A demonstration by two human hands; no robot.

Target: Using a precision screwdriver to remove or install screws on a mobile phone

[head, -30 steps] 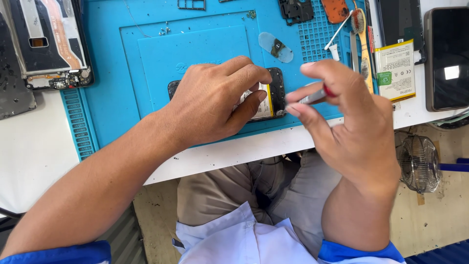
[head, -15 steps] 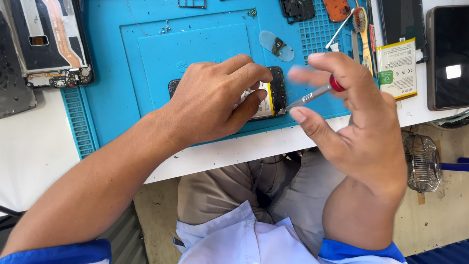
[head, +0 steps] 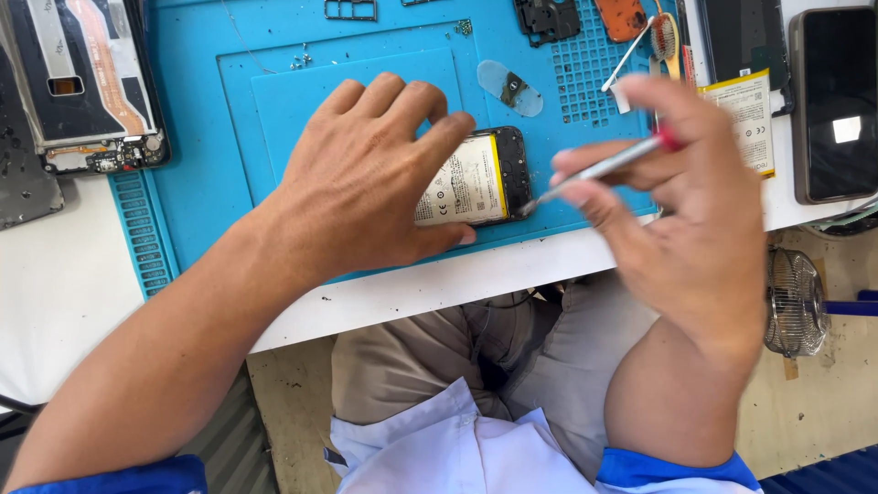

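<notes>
An opened phone (head: 485, 178) (back cover off, battery showing) is pressed flat near the front edge of the blue mat (head: 201, 183) by the left hand (head: 366, 174), its fingers spread over the phone. A screwdriver (head: 599, 169) is gripped between the fingers of the right hand (head: 686, 220), its tip touching the phone's right end. Another opened phone (head: 87, 82) lies off the mat's left edge, and a dark phone (head: 834, 105) well off its right edge.

From my remote seat, I see the opened phone (head: 480, 178) lying on the work mat (head: 201, 183) near the table's front edge, under my left hand (head: 366, 183). My right hand (head: 681, 201) sits just right of it — its screwdriver (head: 594, 169) tip touching the phone's right end. Another opened phone (head: 87, 82) lies far left, a spare battery (head: 743, 114) and a dark phone (head: 834, 101) far right.
</notes>
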